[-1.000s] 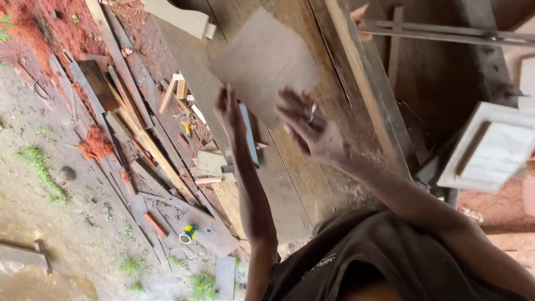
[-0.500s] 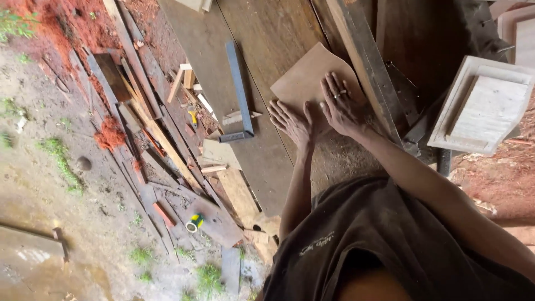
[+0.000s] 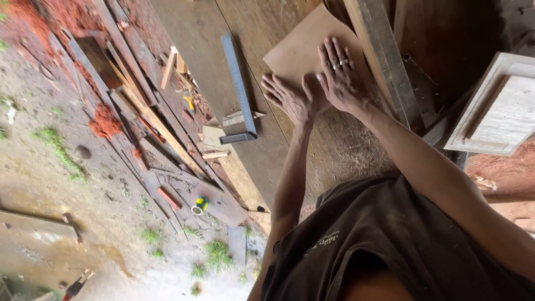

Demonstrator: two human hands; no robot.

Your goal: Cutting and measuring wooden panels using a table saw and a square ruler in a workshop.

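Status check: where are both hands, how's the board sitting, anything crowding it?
Left hand and right hand flat on thin brown board. Board lies flat on workbench. Steel square apart to its left, wooden rail along its right edge.

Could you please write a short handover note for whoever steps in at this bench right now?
Left hand: flat, palm down, pressing on the near edge of the thin brown board, fingers spread, gripping nothing.
Right hand: also flat on the board, beside and touching the left hand, a ring on one finger.
The board lies flat on the wooden workbench, its far side against a long timber rail.
The metal try square lies on the bench to the left of the hands, untouched.
Done: board laid down and held flat.
Left: no mark or cut shows on the board.
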